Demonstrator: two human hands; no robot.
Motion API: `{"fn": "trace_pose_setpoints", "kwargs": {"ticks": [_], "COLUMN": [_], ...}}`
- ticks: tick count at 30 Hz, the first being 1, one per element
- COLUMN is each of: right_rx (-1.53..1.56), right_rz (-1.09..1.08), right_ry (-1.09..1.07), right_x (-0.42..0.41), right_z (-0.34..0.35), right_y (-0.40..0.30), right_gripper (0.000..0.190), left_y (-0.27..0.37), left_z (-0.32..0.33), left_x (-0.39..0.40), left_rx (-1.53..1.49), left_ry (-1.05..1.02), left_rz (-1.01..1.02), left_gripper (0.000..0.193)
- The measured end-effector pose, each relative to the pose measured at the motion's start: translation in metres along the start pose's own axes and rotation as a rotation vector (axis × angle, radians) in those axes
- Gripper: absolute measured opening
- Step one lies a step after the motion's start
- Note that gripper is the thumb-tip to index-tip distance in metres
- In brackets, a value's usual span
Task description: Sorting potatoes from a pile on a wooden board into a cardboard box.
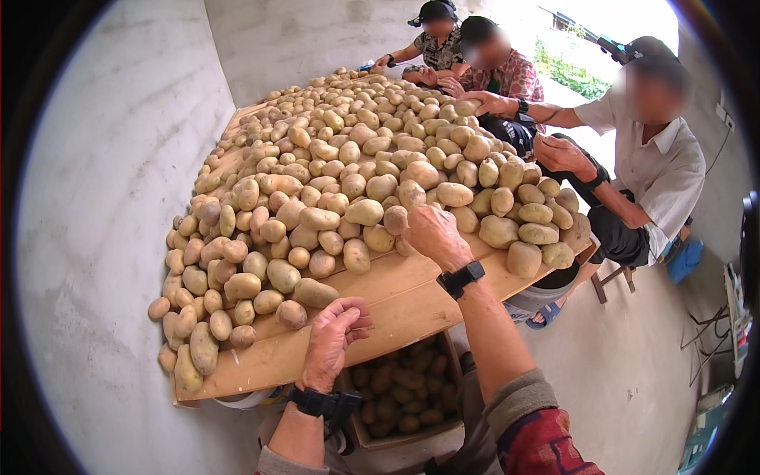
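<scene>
A large heap of potatoes (320, 219) covers most of a wooden table (409, 306). Over the near edge of the heap is my right hand (436, 231), its fingers curled down beside a round potato (395, 220); whether it grips anything is hidden by the back of the hand. My left hand (338, 332) hovers at the table's front edge with fingers loosely bent and nothing seen in them, just below an oblong potato (316, 293). Both wrists wear black bands. Beneath the table edge, between the knees, stands a cardboard box (409, 442) holding more potatoes.
Three people sit along the table's right side; the nearest person (647, 160) reaches over the heap with one hand on a potato (467, 107). A bucket (543, 297) stands under the right corner, another container (252, 399) under the left. A wall (119, 208) runs along the left.
</scene>
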State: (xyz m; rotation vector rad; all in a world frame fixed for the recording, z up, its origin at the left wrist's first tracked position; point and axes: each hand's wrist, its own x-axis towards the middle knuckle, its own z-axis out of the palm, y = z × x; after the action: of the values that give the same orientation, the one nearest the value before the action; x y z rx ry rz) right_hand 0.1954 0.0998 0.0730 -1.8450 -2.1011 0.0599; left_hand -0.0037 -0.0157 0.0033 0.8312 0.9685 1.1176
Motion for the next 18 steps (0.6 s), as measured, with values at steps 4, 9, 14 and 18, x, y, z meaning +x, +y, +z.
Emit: {"fn": "trace_pose_setpoints", "kwargs": {"ticks": [4, 9, 14, 18], "right_rx": [0.027, 0.070, 0.122, 0.139], "right_rz": [-0.080, -0.163, -0.088, -0.111], "right_ry": [0.055, 0.012, -0.121, -0.155], "right_x": [-0.005, -0.004, -0.006, -0.005], "right_z": [0.004, 0.016, 0.021, 0.025], "right_y": [0.005, 0.003, 0.003, 0.004], "right_gripper": [0.022, 0.033, 0.042, 0.045], "left_y": [-0.002, -0.005, -0.005, -0.004], "left_z": [0.006, 0.013, 0.014, 0.012], "left_x": [0.000, 0.002, 0.000, 0.000], "left_rx": [0.000, 0.023, 0.011, 0.009], "left_ry": [-0.028, -0.038, -0.035, -0.024], "left_rz": [-0.005, -0.019, -0.036, -0.039], "left_gripper": [0.021, 0.021, 0.021, 0.021]}}
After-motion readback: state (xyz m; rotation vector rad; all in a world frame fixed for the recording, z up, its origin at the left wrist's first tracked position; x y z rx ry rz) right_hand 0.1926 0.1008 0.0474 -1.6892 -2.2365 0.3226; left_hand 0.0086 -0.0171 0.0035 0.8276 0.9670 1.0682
